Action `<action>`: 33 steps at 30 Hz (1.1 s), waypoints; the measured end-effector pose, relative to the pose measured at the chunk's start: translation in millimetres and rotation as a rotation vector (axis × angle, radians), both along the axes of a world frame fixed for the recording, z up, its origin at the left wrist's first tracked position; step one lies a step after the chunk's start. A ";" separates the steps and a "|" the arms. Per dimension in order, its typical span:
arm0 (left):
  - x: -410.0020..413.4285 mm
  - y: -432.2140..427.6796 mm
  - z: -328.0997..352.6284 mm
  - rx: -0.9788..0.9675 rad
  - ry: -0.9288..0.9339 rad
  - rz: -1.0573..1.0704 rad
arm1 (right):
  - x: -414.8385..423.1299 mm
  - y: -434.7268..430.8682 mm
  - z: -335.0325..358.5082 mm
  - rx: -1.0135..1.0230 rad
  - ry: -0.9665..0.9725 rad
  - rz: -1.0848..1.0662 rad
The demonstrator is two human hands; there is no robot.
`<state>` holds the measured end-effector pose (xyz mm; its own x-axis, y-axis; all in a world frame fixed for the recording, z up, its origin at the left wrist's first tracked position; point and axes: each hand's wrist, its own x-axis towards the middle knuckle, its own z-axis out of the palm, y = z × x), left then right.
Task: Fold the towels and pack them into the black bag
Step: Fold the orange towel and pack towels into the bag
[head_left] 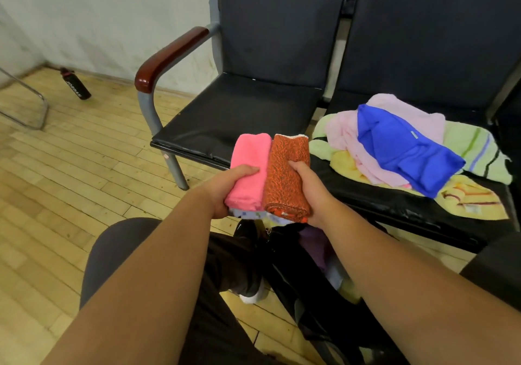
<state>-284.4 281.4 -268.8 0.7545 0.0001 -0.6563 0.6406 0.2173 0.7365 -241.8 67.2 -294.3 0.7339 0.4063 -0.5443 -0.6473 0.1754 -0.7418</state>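
Gripped pink towel (pixel 251 161) in left hand (pixel 225 192), orange towel (pixel 287 178) in right hand (pixel 310 192), touching, long axes pointing away from body. Held both above open black bag (pixel 287 268).

Folded pink towel (pixel 249 167), orange towel (pixel 286 178) over blk bag (pixel 284 266).

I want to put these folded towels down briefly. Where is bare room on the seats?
The left seat, between the armrest and the towel pile, is bare. The right seat is crowded: the pile covers most of it.
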 end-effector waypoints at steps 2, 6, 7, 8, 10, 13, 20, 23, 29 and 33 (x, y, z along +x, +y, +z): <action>-7.1 -13.3 1.1 -0.040 -0.013 -0.002 | -10.4 -18.4 5.5 0.036 0.014 -0.033; -16.7 -49.5 2.2 -0.054 -0.028 -0.045 | -27.3 -64.0 10.6 0.013 0.056 -0.027; -18.7 -61.9 -0.4 -0.063 -0.016 -0.068 | -31.8 -76.9 9.4 0.002 0.068 -0.032; -19.9 -74.9 -4.7 -0.066 -0.001 -0.093 | -35.6 -90.5 5.7 -0.003 0.081 -0.044; -21.9 -103.4 -14.5 -0.062 0.036 -0.141 | -44.7 -118.2 -4.7 -0.007 0.103 -0.084; -24.5 -136.4 -36.1 -0.029 0.093 -0.210 | -59.2 -153.6 -28.0 -0.030 0.135 -0.155; -41.4 -195.1 -102.5 -0.038 0.303 -0.327 | -87.0 -203.7 -96.1 -0.172 0.304 -0.199; -31.3 -217.3 -128.4 0.007 0.361 -0.378 | -94.9 -217.0 -118.0 -0.200 0.403 -0.237; 6.0 -274.2 -169.4 -0.020 0.467 -0.455 | -79.3 -263.3 -145.2 -0.174 0.457 -0.341; 22.7 -310.8 -198.6 0.038 0.493 -0.414 | -63.6 -290.6 -164.8 -0.219 0.480 -0.347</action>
<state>-261.7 -29.4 -467.4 0.3066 -0.1962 -0.9314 0.9312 -0.1408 0.3362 -305.3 -223.4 -459.1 0.4560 0.0298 -0.8895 -0.8496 0.3121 -0.4251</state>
